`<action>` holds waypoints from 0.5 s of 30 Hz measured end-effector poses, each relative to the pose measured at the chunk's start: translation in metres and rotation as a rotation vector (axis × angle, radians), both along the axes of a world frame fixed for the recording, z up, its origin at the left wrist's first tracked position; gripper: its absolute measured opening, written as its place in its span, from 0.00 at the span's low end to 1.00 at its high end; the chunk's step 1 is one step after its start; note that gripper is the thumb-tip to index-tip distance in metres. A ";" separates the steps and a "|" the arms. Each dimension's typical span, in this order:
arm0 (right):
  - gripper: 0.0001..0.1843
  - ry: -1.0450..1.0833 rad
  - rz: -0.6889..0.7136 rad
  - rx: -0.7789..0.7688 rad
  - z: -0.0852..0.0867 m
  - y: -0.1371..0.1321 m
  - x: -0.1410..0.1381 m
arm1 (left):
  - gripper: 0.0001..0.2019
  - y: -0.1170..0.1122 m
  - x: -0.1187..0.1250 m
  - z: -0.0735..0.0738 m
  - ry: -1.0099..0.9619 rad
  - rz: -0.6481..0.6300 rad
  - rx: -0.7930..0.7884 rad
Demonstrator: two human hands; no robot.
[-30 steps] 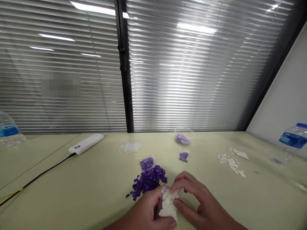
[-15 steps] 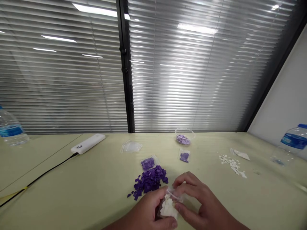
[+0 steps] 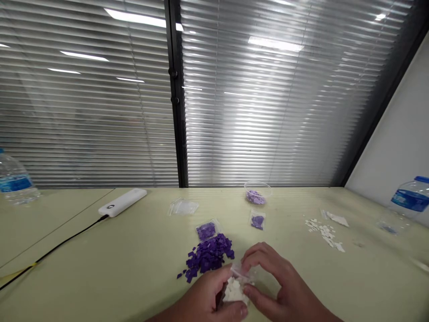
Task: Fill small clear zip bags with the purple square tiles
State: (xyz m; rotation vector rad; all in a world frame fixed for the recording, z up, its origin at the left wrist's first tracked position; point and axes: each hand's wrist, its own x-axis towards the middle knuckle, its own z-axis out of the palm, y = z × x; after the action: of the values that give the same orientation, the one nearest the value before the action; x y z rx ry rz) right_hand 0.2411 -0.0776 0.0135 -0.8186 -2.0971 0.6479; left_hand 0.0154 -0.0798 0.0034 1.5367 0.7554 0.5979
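Note:
Between my two hands is a small clear plastic bag [image 3: 235, 290] filled with small white flat pieces. My left hand [image 3: 214, 295] wraps round its left side, thumb near the top and fingers beneath. With thumb and fingers my right hand [image 3: 278, 279] pinches the bag's upper right edge. Just beyond my left hand lies a loose pile of dark purple square pieces [image 3: 209, 255]. Touching the far side of that pile is a small bag of purple pieces [image 3: 206, 230]. Another small bag [image 3: 257, 220] with purple pieces lies farther back.
A clear round tub [image 3: 256, 195] holds light purple pieces. Clear flat bags [image 3: 183, 206] lie left of it. At right are scattered white pieces [image 3: 325, 232] and a white packet [image 3: 337, 218]. A white power bank [image 3: 123, 202] trails a black cable. Water bottles [image 3: 16, 181] [image 3: 407, 201] stand at both sides.
Both hands stay in almost the same place on the bag of white pieces. My right fingers have shifted slightly along its top edge. The view has moved a little.

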 end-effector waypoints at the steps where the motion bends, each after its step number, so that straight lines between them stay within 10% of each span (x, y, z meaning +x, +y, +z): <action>1: 0.15 0.005 -0.033 0.004 0.002 -0.001 0.000 | 0.16 0.001 0.000 -0.005 -0.008 0.005 -0.004; 15: 0.14 0.003 -0.105 -0.360 -0.011 0.003 -0.002 | 0.29 -0.004 -0.003 -0.011 0.051 0.119 -0.093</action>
State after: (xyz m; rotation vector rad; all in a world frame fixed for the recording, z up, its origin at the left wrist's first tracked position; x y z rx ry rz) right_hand 0.2391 -0.0746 0.0020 -1.1166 -1.9459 0.9847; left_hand 0.0125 -0.0840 -0.0074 1.4338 0.9061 0.6045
